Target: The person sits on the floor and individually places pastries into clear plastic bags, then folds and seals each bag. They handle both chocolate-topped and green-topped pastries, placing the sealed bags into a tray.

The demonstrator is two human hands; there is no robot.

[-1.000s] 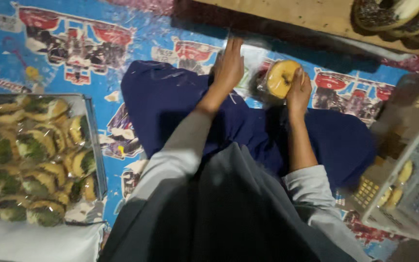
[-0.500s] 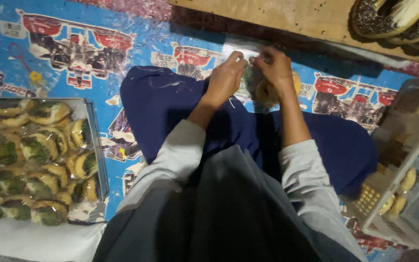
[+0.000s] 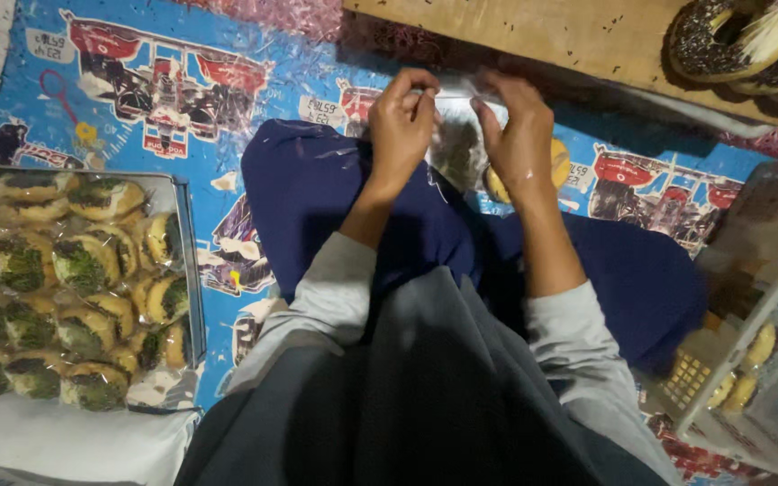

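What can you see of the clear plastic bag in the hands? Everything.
The clear plastic bag is thin, glossy film, crinkled and see-through. The left hand and the right hand pinch its top edge from either side, holding it above the blue patterned mat. Inside sits a round doughnut, yellow at its edge and dark on top; details blur. Whether the mouth is sealed cannot be told.

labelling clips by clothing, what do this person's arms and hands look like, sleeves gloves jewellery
Both arms wear light grey long sleeves, the left sleeve and right sleeve pushed up so the forearms are bare. The left hand and right hand are bare: no gloves, and no ring, watch or bracelet shows.
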